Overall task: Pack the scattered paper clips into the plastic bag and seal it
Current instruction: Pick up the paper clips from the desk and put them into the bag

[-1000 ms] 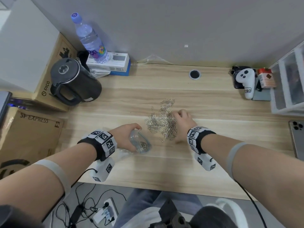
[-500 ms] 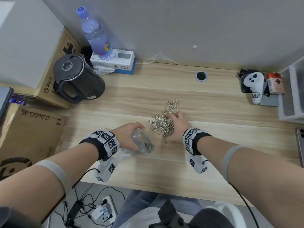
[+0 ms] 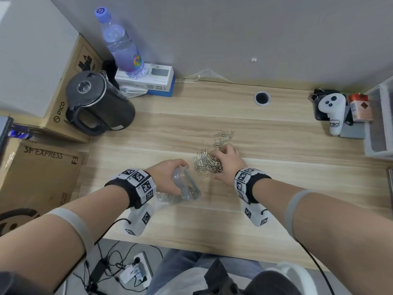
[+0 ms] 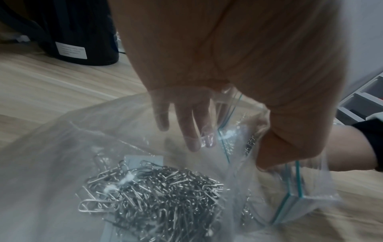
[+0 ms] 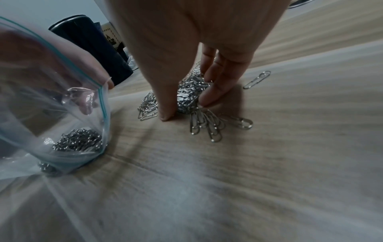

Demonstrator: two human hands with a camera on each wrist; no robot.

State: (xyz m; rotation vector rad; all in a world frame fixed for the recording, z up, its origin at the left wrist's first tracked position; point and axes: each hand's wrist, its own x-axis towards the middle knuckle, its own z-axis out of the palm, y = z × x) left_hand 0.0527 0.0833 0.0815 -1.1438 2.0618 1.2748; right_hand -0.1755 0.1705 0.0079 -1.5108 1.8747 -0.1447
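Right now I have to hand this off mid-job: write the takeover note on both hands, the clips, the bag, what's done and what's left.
Left hand grips the clear zip-top plastic bag at its teal-edged mouth, holding it open on the light wooden desk.
Right hand pinches a bunch from the pile of silver metal paper clips beside the bag.
Done: a good heap of clips already lies in the bag.
Left: most of the pile plus strays farther back and one loose clip; then seal the bag.
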